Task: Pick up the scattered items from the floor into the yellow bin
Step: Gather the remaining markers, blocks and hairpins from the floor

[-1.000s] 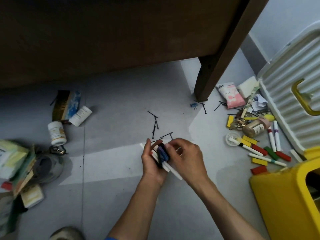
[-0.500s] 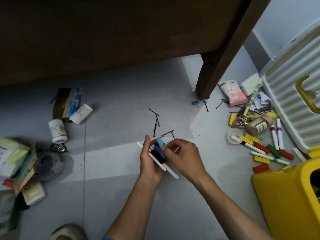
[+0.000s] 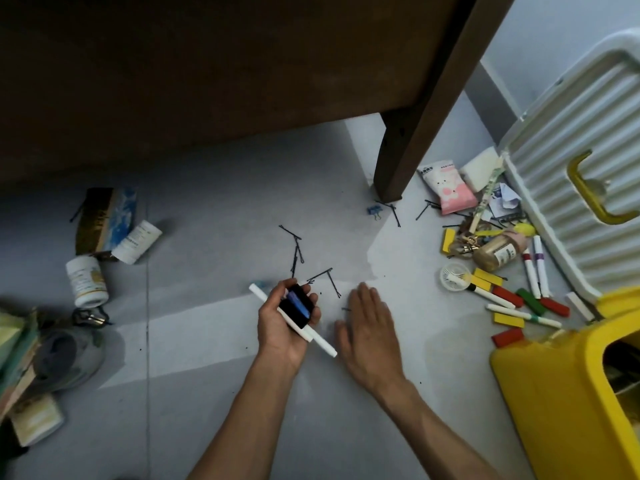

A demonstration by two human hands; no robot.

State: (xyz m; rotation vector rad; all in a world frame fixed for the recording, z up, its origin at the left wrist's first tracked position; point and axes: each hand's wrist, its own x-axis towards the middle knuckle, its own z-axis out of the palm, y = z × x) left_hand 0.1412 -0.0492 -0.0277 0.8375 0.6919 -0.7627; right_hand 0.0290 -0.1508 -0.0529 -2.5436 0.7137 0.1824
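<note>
Looking down at a grey floor under a dark wooden tabletop, seen from the head camera. Left hand curling around a small bundle: white markers poking out at both ends, with a black and blue item pressed on top by the fingers. Right hand now lying flat and relaxed, fingers straight, hovering low over or touching the floor, hard to tell which. Half a second ago, both hands meeting over the bundle, right fingers working at it; now separated, right hand moved away to the right of the bundle, near loose black hairpins. Bundle staying in the left hand, not yet in the yellow bin, standing at the lower right edge. Between right hand and bin, still lying scattered: coloured blocks, more markers, a brown bottle, a pink packet. At left, unchanged: a white pill bottle, a white tube, a boxed item. White ribbed suitcase leaning at far right.
</note>
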